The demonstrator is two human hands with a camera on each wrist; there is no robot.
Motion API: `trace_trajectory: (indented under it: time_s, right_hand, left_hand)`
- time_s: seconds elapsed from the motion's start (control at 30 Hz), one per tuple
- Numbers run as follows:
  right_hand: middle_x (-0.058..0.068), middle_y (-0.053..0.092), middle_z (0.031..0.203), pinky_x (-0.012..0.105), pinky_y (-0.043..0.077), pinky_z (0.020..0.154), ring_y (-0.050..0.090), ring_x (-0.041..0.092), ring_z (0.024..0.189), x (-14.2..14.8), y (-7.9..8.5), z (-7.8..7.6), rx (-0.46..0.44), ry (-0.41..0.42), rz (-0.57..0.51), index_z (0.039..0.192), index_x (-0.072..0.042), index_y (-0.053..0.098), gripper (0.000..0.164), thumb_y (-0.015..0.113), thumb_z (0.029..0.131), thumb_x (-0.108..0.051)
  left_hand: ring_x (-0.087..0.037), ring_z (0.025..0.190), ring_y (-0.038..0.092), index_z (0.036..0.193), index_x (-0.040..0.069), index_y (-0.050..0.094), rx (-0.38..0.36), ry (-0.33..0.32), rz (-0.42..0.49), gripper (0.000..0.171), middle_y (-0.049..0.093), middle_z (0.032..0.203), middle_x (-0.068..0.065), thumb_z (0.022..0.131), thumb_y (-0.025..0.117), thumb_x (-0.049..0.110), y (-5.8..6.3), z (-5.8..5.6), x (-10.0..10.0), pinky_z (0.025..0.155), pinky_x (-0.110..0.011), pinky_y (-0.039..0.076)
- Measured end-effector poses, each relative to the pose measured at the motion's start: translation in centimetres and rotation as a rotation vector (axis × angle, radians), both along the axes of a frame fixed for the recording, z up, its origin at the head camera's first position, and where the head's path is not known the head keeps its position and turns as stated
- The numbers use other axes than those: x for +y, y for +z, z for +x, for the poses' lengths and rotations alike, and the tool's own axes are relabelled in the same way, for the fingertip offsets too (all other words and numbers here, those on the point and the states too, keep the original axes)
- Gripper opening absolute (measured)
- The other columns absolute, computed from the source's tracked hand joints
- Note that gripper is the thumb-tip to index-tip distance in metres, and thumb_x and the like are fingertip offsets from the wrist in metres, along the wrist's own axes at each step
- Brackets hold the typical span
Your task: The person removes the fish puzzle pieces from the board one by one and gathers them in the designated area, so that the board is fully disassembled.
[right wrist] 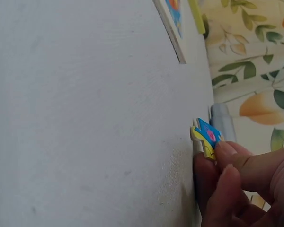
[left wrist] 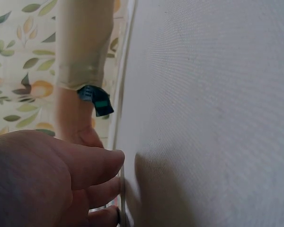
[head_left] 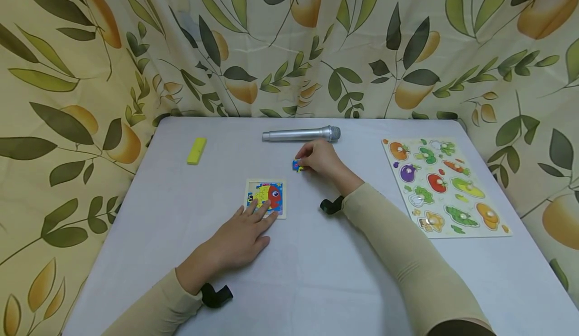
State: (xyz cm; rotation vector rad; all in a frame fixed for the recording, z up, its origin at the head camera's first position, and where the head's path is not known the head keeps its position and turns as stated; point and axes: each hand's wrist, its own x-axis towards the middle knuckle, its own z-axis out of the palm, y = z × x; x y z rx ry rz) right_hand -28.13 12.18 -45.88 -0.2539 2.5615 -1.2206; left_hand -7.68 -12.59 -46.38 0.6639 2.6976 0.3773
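Observation:
A small square fish jigsaw puzzle (head_left: 273,196) in a pale wooden frame lies mid-table, with a bare patch at its upper left. My left hand (head_left: 239,238) rests on its lower edge, fingers stretched over the fish picture; the left wrist view (left wrist: 61,179) shows the thumb and fingertips low by the tabletop. To the right of the frame, my right hand (head_left: 320,157) pinches a blue and yellow puzzle piece (right wrist: 206,137) with a pink mark between thumb and fingers, close over the table.
A silver microphone (head_left: 298,134) lies just beyond my right hand. At the back left is a yellow-green block (head_left: 196,151). A vegetable puzzle board (head_left: 445,190) lies on the right. A leaf-patterned curtain (head_left: 289,49) hangs behind the white-covered table (head_left: 158,215).

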Motion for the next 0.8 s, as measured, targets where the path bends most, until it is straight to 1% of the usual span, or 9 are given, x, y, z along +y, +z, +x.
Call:
trace_trajectory:
  time_s: [0.1,0.2,0.27,0.47,0.57,0.7,0.8]
  right_hand:
    - [0.010,0.077,0.095,0.024,0.055,0.065,0.066,0.015,0.077,0.00,-0.23,-0.15,0.048,0.008,0.043,0.103,-0.006,0.083,0.009,0.081,0.094,-0.006]
    - [0.008,0.078,0.097,0.026,0.052,0.072,0.064,0.018,0.086,-0.06,-0.46,-0.23,0.106,0.014,0.096,0.100,-0.007,0.084,0.007,0.082,0.093,-0.008]
    - [0.008,0.078,0.097,0.028,0.050,0.075,0.063,0.020,0.088,-0.12,-0.66,-0.27,0.138,0.019,0.130,0.099,-0.008,0.084,0.006,0.082,0.093,-0.009]
    - [0.008,0.075,0.091,0.032,0.049,0.074,0.061,0.023,0.087,-0.26,-0.86,-0.12,0.193,0.029,0.193,0.097,-0.009,0.083,0.005,0.083,0.092,-0.011]
    - [0.008,0.073,0.091,0.034,0.049,0.075,0.061,0.024,0.087,-0.29,-0.77,-0.03,0.207,0.021,0.221,0.097,-0.010,0.081,0.008,0.085,0.090,-0.014]
    - [0.008,0.072,0.098,0.036,0.051,0.079,0.062,0.024,0.091,-0.38,-0.60,0.09,0.225,0.004,0.233,0.104,-0.012,0.080,0.014,0.084,0.091,-0.015]
    - [0.009,0.072,0.106,0.038,0.053,0.082,0.062,0.026,0.096,-0.78,-0.19,0.44,0.221,0.001,0.193,0.112,-0.012,0.081,0.019,0.080,0.093,-0.011]
  left_hand:
    - [-0.036,0.170,0.013,0.169,0.025,0.038,-0.001,0.001,0.002,0.061,0.022,0.181,-0.001,0.112,0.052,0.043,-0.02,0.01,-0.04,0.134,-0.063,0.021]
    - [-0.036,0.170,0.013,0.169,0.026,0.038,0.002,0.001,0.002,0.061,0.022,0.181,-0.001,0.112,0.052,0.044,-0.06,-0.01,-0.04,0.134,-0.063,0.021]
    - [-0.036,0.170,0.014,0.169,0.026,0.038,0.002,0.001,0.001,0.061,0.022,0.181,0.000,0.112,0.052,0.044,-0.13,-0.03,-0.06,0.134,-0.063,0.021]
    - [-0.036,0.170,0.013,0.169,0.026,0.038,-0.005,-0.003,-0.002,0.062,0.022,0.181,-0.001,0.112,0.053,0.044,-0.13,-0.05,-0.01,0.134,-0.063,0.021]
    - [-0.038,0.170,0.013,0.169,0.025,0.038,-0.005,-0.003,0.003,0.062,0.022,0.181,-0.002,0.112,0.053,0.044,-0.13,-0.05,0.00,0.134,-0.063,0.021]
    - [-0.036,0.170,0.012,0.169,0.025,0.038,-0.004,0.000,0.002,0.062,0.021,0.181,-0.001,0.112,0.052,0.044,-0.12,-0.05,0.00,0.135,-0.063,0.020]
    - [-0.035,0.170,0.012,0.169,0.026,0.037,-0.003,0.002,-0.004,0.062,0.020,0.182,0.000,0.112,0.052,0.045,-0.10,-0.06,0.02,0.135,-0.062,0.020]
